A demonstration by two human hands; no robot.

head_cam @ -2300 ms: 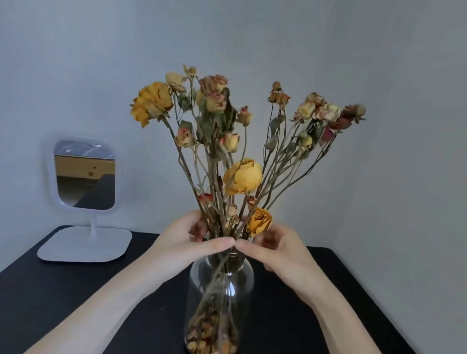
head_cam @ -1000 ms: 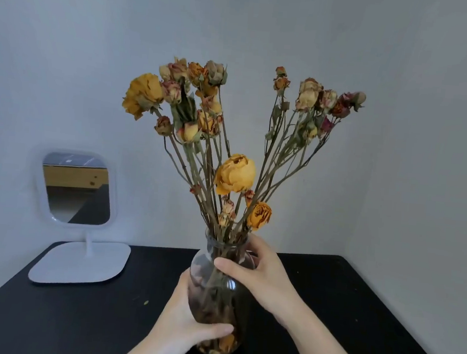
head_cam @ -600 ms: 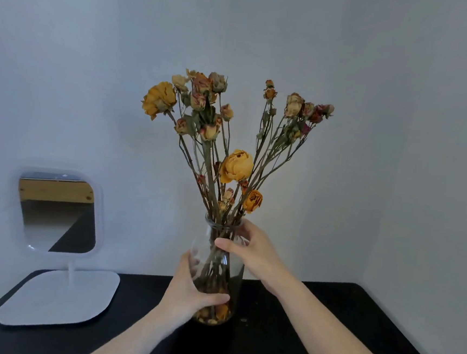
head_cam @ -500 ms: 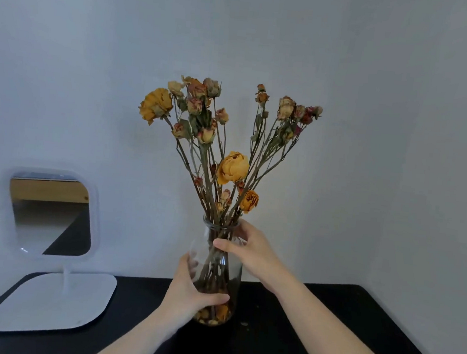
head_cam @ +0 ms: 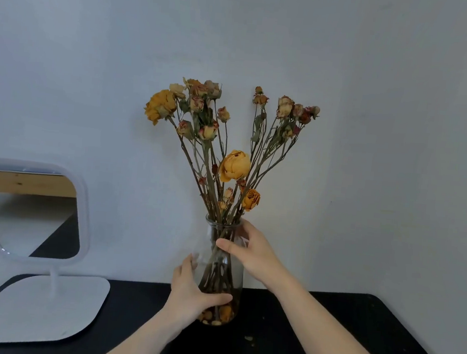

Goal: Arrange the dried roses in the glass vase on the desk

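A clear glass vase (head_cam: 219, 271) stands on the black desk (head_cam: 311, 339), close to the back wall. A bunch of dried roses (head_cam: 235, 164), yellow, orange and faded pink, rises from its neck and fans out left and right. Fallen petals and buds lie in the bottom of the vase. My left hand (head_cam: 191, 294) grips the lower body of the vase, thumb across the front. My right hand (head_cam: 251, 251) holds the neck and shoulder from the right, thumb in front, fingers behind the glass.
A white-framed mirror (head_cam: 33, 210) on a flat white base (head_cam: 37, 309) stands at the left of the desk. A few dried crumbs (head_cam: 249, 339) lie on the desk in front of the vase. The white wall runs right behind, and the desk's right edge is near.
Both hands left the stems and took hold of the vase, left low, right at the neck. The vase with roses now stands farther back near the wall.
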